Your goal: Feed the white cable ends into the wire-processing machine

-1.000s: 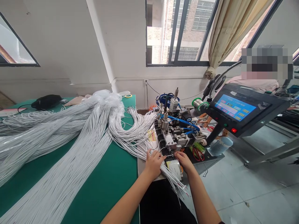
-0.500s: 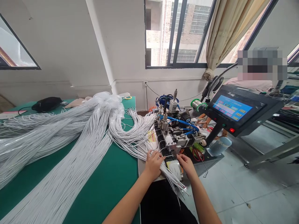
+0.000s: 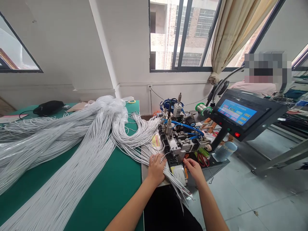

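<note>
My left hand (image 3: 156, 166) rests on a bunch of thin white cables (image 3: 141, 150) at the table's front edge, its fingers curled over them. My right hand (image 3: 194, 169) sits just right of it, fingers pinched at the front of a small metal machine (image 3: 183, 141) with blue hoses. What the right fingers pinch is too small to make out. The cable ends (image 3: 183, 192), with coloured stripped tips, hang over the edge between my forearms. A small roll of white tape (image 3: 180, 171) lies between the hands.
Large bundles of white cable (image 3: 60, 150) cover the green table (image 3: 115, 189). A touchscreen console (image 3: 240, 114) on an arm stands right of the machine. A blue cup (image 3: 225, 150) and red-handled cutters (image 3: 203, 158) lie by it. Another person sits at the far right.
My right hand has slid slightly right and down from the machine's front. The left hand has stayed on the cables. The view has shifted a little.
</note>
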### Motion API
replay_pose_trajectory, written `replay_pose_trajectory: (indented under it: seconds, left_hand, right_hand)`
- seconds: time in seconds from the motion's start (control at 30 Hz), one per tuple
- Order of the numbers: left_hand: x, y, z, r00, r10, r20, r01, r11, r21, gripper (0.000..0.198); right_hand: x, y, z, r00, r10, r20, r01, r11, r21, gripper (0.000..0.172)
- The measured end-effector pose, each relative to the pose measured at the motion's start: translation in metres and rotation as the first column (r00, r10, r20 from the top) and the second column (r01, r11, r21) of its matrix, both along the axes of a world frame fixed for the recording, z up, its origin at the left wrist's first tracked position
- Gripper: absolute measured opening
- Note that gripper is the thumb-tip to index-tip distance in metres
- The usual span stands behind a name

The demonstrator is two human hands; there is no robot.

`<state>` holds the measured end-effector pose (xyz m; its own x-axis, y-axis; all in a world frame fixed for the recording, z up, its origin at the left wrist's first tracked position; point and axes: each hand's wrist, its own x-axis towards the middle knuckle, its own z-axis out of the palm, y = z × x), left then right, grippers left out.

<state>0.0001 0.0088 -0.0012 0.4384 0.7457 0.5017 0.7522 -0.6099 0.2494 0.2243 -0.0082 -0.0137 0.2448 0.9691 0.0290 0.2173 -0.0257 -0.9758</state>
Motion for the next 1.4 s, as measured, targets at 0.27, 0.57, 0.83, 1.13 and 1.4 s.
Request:
replay_pose_trajectory:
  seconds: [0.27,0.57,0.83,1.13,1.4]
  left_hand:
    - [-0.001,0.000,-0.001,0.999,-0.025,0.024,0.024,0.999,0.040,0.038]
    - [-0.002,-0.001,0.002,0.999,-0.046,0.029,0.045,0.999,0.030,0.036]
    - [-0.002,-0.001,0.002,0.997,-0.064,0.034,0.064,0.998,-0.001,0.036]
    - [-0.003,0.001,0.001,0.995,-0.093,0.021,0.094,0.995,-0.027,0.035]
    - [-0.003,0.002,0.001,0.992,-0.119,0.037,0.120,0.993,-0.020,0.035]
  right_hand:
    - [0.003,-0.003,0.004,1.000,0.002,0.021,-0.002,1.000,0.017,0.046]
    - [0.001,-0.004,0.005,1.000,0.010,0.019,-0.011,1.000,0.023,0.042]
    - [0.001,-0.005,0.009,0.999,0.029,0.033,-0.030,0.999,0.016,0.042]
    - [-0.003,-0.005,0.012,0.999,0.025,0.046,-0.026,0.999,0.018,0.044]
    - [-0.004,-0.005,0.012,0.998,0.050,0.041,-0.051,0.999,0.015,0.042]
